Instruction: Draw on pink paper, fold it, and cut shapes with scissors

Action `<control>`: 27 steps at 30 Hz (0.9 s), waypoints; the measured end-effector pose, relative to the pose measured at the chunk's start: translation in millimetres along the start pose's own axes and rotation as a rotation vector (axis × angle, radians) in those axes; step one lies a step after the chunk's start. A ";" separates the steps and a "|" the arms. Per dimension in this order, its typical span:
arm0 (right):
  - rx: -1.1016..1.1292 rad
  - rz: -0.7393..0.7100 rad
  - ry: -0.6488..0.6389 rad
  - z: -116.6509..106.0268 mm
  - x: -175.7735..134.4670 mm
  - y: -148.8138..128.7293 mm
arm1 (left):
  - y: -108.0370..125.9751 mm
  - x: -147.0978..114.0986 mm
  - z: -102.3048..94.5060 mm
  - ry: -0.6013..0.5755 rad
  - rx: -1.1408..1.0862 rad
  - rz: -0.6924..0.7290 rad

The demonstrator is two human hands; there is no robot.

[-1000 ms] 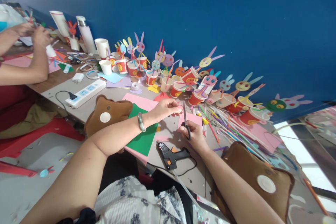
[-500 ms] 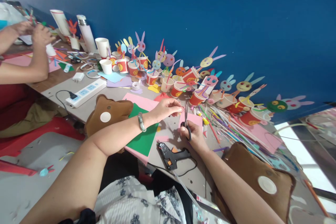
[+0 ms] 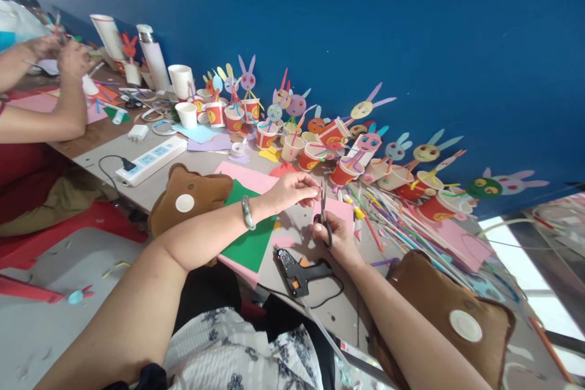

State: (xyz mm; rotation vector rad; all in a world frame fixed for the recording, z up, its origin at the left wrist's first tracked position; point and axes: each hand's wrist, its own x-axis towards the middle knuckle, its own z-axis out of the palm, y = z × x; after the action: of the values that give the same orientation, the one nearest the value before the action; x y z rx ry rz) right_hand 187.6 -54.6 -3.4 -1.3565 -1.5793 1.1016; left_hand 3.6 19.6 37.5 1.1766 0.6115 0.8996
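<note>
My right hand [image 3: 337, 236] grips a pair of black-handled scissors [image 3: 323, 210], blades pointing away from me. Close by on the left, my left hand [image 3: 295, 191] has thumb and fingers pinched together near the blades. Whatever sits in that pinch is too small to make out. Below both hands lies a sheet of pink paper [image 3: 346, 212], partly covered by my right hand. A black glue gun [image 3: 299, 271] rests on the table nearer to me. Green paper [image 3: 249, 237] lies under my left wrist.
Paper cups with bunny faces [image 3: 347, 169] line the blue wall. Pipe cleaners [image 3: 393, 219] lie to the right. Brown cushions [image 3: 183, 186] flank my arms. A white power strip [image 3: 153, 161] is at left. Beyond it, a co-worker's hands [image 3: 73, 61] hold something small.
The scissors have shifted slightly and their blades look a little different in angle. My left hand stays pinched beside them. The glue gun and papers have not moved.
</note>
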 end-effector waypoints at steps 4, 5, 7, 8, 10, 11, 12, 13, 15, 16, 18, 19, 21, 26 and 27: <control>-0.011 -0.012 0.008 -0.6 0.4 -0.2 | -1.8 0.4 0.5 0.012 0.012 -0.003; -0.011 -0.016 0.005 -0.7 0.5 -0.3 | -2.2 0.3 0.6 0.012 0.011 -0.004; -0.015 -0.017 -0.002 -0.8 0.7 -0.3 | -3.1 0.1 0.6 0.002 0.006 -0.010; -0.023 -0.015 -0.003 -0.7 0.8 -0.2 | -3.6 0.1 0.5 -0.006 0.003 -0.012; -0.043 -0.009 0.001 -0.4 1.0 0.4 | -4.9 0.3 0.5 -0.019 -0.003 -0.011; -0.047 -0.008 0.003 -0.3 1.1 0.7 | -5.6 0.5 0.6 -0.024 -0.005 -0.009; -0.046 -0.007 0.005 -0.1 1.2 1.1 | -6.3 0.8 0.6 -0.023 -0.006 -0.007; -0.040 -0.007 0.006 0.1 1.2 1.5 | -6.9 1.0 0.7 -0.021 -0.007 -0.006; -0.028 -0.006 0.005 0.3 1.4 2.0 | -7.7 1.5 1.0 -0.020 -0.006 -0.012; -0.025 -0.006 0.004 0.3 1.5 2.1 | -7.8 1.6 1.2 -0.018 -0.006 -0.018; -0.024 -0.010 0.004 0.2 1.5 2.1 | -7.6 1.6 1.7 -0.012 -0.007 -0.033; -0.025 -0.013 0.005 0.2 1.5 2.0 | -7.5 1.6 1.9 -0.007 -0.006 -0.039; -0.032 -0.019 0.009 0.0 1.5 2.0 | -7.1 1.5 2.2 0.002 -0.004 -0.050; -0.055 -0.021 0.015 0.0 1.1 2.3 | -6.1 0.8 2.9 -0.005 -0.006 -0.087; -0.053 -0.022 0.017 0.1 1.1 2.4 | -5.6 0.5 3.2 -0.002 -0.005 -0.093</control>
State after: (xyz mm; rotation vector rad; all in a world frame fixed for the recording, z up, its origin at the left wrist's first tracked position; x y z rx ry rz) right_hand 188.2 -53.4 -5.7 -1.3766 -1.6176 1.0398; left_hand 8.0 17.7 33.1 1.1349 0.6566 0.8203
